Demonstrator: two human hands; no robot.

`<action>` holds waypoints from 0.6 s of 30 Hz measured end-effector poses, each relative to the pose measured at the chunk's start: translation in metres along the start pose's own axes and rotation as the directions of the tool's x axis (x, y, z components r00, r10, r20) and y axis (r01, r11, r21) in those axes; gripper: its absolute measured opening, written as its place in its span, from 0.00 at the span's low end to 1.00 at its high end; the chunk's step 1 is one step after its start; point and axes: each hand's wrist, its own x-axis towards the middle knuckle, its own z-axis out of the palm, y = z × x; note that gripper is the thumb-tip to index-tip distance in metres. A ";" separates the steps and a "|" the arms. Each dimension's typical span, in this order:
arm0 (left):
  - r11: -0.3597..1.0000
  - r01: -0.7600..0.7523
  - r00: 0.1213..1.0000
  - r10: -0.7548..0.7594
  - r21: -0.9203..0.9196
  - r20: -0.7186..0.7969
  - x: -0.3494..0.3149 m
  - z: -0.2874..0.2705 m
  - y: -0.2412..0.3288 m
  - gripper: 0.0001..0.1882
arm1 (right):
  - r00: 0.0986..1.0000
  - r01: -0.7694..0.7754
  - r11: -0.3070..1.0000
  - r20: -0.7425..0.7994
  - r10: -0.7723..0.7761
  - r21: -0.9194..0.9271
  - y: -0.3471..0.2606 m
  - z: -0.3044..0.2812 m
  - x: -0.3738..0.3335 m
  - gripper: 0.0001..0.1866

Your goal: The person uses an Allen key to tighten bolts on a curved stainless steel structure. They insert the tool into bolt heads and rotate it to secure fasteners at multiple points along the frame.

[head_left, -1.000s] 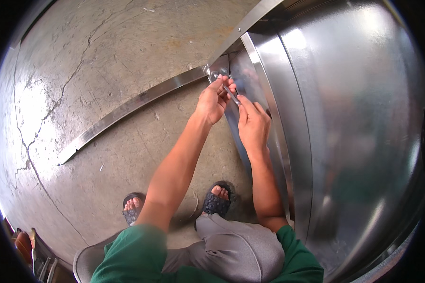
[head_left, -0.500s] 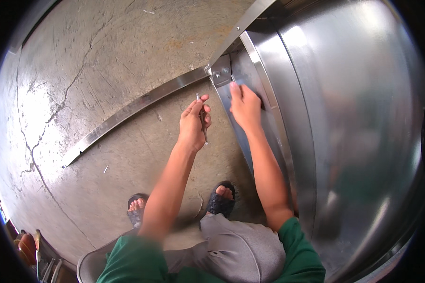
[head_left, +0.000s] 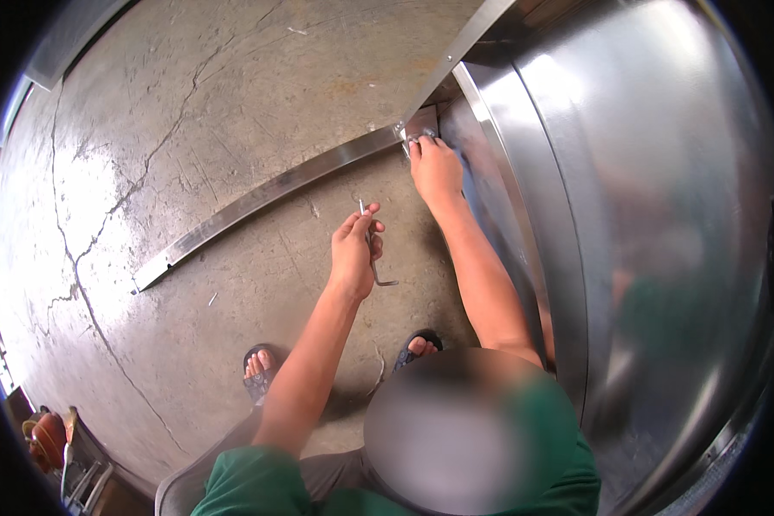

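My left hand (head_left: 353, 256) is closed round a thin metal hex key (head_left: 376, 271). One end of the key pokes up past the fingertips, and its bent arm hangs below the palm. Farther forward, my right hand (head_left: 439, 176) reaches to the corner plate (head_left: 421, 119) where metal rails meet. Its fingers are bent and pinched at a bolt (head_left: 427, 134) on that plate; the fingertips partly cover the hardware. A long metal rail (head_left: 275, 185) runs from this corner to the left, close to the floor.
A large shiny sheet-metal panel (head_left: 645, 198) fills the right side. Another metal rail (head_left: 464, 47) slants away from the corner. Cracked concrete floor (head_left: 232, 95) lies beyond, with a small light scrap (head_left: 213, 299). Assorted items (head_left: 52, 439) stand at lower left. My lap is partly blurred.
My right hand has moved from beside the corner plate onto its bolts. The hex key has turned in my left hand, so its bent arm now shows. The view has shifted slightly.
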 end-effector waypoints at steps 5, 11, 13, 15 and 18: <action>0.998 0.029 0.999 -0.030 0.064 0.025 -0.008 0.007 -0.009 0.13 | 0.993 0.096 0.993 -0.057 -0.100 -0.067 0.004 0.002 -0.001 0.14; 0.996 0.043 0.997 -0.047 0.075 0.056 -0.012 0.008 -0.019 0.13 | 0.988 -0.038 0.969 -0.138 0.074 0.244 0.001 -0.006 -0.011 0.14; 0.997 0.044 0.997 -0.048 0.070 0.064 -0.013 0.006 -0.022 0.13 | 0.977 -0.212 0.955 0.036 0.209 0.209 0.000 -0.007 -0.010 0.14; 0.997 0.037 0.998 -0.040 0.065 0.050 -0.015 0.005 -0.025 0.15 | 0.968 -0.248 0.961 0.060 0.243 0.124 -0.002 -0.005 -0.004 0.14; 0.996 0.033 0.999 -0.036 0.087 0.040 -0.018 0.005 -0.026 0.16 | 0.982 -0.187 0.971 0.000 0.189 0.147 -0.004 0.003 0.007 0.14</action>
